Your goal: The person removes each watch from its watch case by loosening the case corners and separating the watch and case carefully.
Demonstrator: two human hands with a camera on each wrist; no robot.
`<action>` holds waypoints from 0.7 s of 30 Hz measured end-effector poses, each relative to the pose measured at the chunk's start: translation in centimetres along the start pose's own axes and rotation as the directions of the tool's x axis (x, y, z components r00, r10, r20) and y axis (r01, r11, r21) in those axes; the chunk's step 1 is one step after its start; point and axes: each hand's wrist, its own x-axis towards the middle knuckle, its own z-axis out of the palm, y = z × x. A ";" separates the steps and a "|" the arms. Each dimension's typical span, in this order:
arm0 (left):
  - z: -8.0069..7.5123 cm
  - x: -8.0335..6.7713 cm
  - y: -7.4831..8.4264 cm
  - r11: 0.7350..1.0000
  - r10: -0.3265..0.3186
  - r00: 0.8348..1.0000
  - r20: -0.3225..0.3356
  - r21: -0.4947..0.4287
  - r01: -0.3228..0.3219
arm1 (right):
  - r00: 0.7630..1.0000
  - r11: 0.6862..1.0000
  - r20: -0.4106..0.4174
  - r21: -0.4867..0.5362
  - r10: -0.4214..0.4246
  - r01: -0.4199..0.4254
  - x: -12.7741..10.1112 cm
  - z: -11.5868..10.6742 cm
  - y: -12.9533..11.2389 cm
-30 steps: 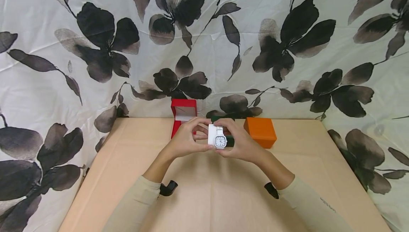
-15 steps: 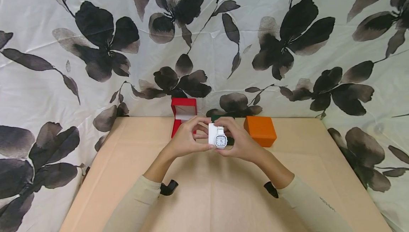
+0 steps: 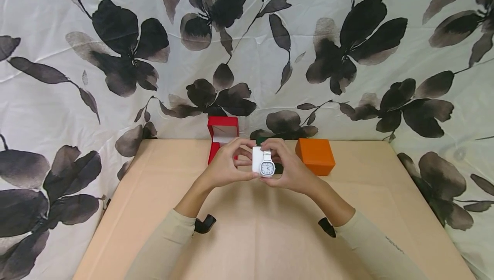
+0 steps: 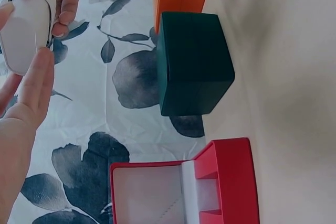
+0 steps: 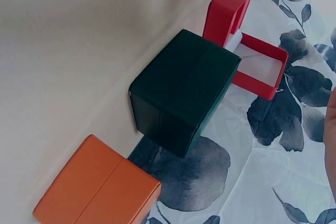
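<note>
- Nearest to me are my two cream sleeves [image 3: 166,245], coming in over the tan table [image 3: 247,237] with a dark wrist mount under each.
- My left hand [image 3: 224,166] and right hand [image 3: 291,170] meet above the middle of the table, held up off its surface.
- Between them I hold a white watch [image 3: 266,167] wrapped round a white cushion [image 3: 257,160], dial facing me.
- My left hand pinches the cushion's left side, thumb below and fingers curled over the top; my right hand grips the watch side the same way.
- In the left wrist view, the cushion [image 4: 26,24] shows pale and rounded between the fingertips.
- Just behind the hands sits a closed dark green box [image 4: 194,64], mostly hidden in the head view.
- To its left stands an open red box [image 3: 221,136], lid upright, white lining showing.
- To its right is a closed orange box [image 3: 315,156].
- Behind everything hangs a white cloth with dark flowers [image 3: 247,48].
</note>
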 end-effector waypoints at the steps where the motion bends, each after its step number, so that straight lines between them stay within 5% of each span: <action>1: 0.0 0.0 0.0 1.000 -0.002 1.000 0.003 -0.003 0.002 | 1.000 1.000 0.003 -0.001 0.001 -0.001 0.0 0.0 0.0; 21: -0.1 0.1 0.1 1.000 -0.010 1.000 0.010 -0.028 0.011 | 1.000 1.000 -0.002 -0.021 0.001 -0.001 0.1 -0.1 0.0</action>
